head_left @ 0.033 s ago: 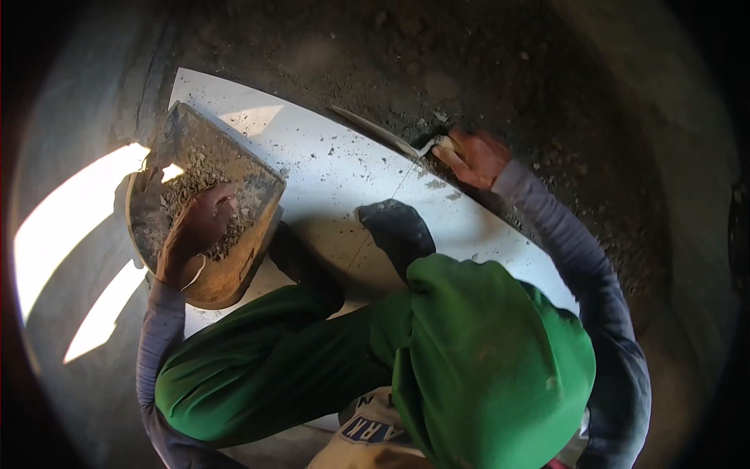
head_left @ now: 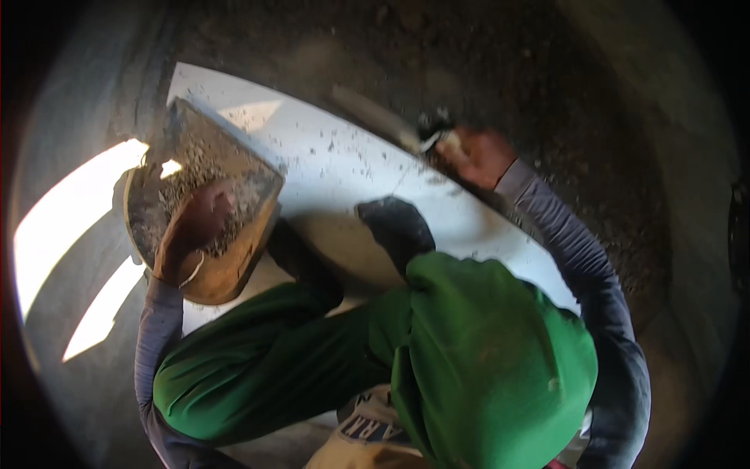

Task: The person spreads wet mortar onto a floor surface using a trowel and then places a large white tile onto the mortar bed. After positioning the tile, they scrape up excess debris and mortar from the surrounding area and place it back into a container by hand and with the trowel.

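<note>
My right hand (head_left: 478, 156) is closed round the pale handle of a trowel (head_left: 373, 117). Its long blade, blurred by motion, points left along the edge of a white sheet (head_left: 328, 148), low over dark, crumbly dirt. Over to the left, a worn D-shaped pan (head_left: 215, 277) holds grey grit and broken bits (head_left: 191, 168). My left hand (head_left: 201, 217) lies over the pan among this rubble, its fingers curled in. Whatever they may hold is hidden beneath the hand. A thin pale band circles the left wrist.
Loose crumbs are scattered across the sheet. My dark-covered feet (head_left: 397, 227) rest on it, and my green-trousered knees (head_left: 500, 344) fill the lower middle. Dark rubble-strewn ground (head_left: 562, 102) spreads beyond the sheet. Bright sunlight patches (head_left: 74, 211) fall on the grey surface at left.
The trowel's blade has turned blurry and shifted slightly, and my right hand has moved a little to the right. My left hand stays over the pan.
</note>
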Action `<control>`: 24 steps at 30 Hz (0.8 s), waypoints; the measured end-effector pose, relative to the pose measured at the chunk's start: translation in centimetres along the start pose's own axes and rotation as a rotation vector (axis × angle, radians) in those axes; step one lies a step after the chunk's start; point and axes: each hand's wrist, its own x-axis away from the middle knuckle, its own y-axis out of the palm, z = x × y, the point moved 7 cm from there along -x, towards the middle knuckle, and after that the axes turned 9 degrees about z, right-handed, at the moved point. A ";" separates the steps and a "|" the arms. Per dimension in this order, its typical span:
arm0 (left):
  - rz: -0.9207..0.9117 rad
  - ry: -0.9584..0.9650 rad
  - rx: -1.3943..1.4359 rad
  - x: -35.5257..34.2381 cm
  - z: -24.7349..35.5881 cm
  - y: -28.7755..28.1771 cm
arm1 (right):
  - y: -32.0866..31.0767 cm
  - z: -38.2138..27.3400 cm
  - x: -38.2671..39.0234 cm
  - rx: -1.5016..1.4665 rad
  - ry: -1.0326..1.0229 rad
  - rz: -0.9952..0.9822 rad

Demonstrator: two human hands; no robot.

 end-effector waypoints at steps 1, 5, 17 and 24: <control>0.022 0.019 0.020 0.0 -0.9 0.3 | 0.4 0.7 1.2 -0.057 0.084 -0.053; 0.047 0.055 -0.043 -0.9 -1.6 0.4 | 0.3 3.6 2.6 0.140 -0.021 -0.128; 0.062 0.008 -0.044 -0.6 -1.5 -1.2 | -3.6 9.4 9.0 0.219 -0.089 -0.049; -0.055 0.012 -0.007 -1.1 1.1 1.1 | -3.7 8.9 10.6 0.080 0.200 -0.181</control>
